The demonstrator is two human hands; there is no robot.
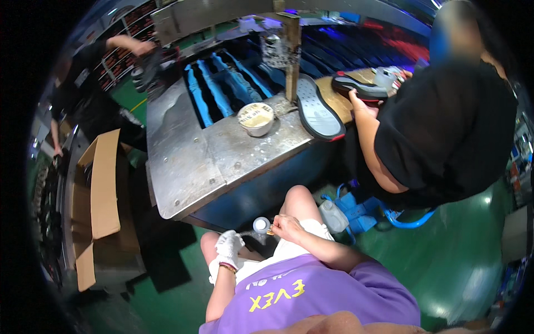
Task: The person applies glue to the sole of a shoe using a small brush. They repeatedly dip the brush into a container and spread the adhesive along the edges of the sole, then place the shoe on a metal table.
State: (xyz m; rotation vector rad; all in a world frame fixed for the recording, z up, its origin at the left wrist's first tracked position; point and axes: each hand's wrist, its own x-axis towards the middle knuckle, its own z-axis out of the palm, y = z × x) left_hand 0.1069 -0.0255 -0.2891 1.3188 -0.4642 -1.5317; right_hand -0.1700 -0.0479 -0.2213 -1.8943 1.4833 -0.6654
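My left hand (229, 246), in a white knit glove, rests at my left thigh with its fingers curled in; nothing shows in it. Bare, my right hand (287, 228) lies over my right thigh. Its fingers are pinched together at a small yellow-brown thing (271, 230), too small to name. Just left of those fingertips, between my knees, is a container with a round white top (260, 225). Ahead on the metal bench (183, 150) stands a white bowl (256, 119) with pale stuff in it. A shoe sole (320, 108), grey with black and red edges, overhangs the bench's near edge.
At right a co-worker in black (445, 122) holds another sole (359, 88). A blue frame (359, 214) and a whitish jug (334, 216) stand by my right knee. An open cardboard box (105, 189) is at left, near another person (83, 94). A post (291, 58) rises from the bench.
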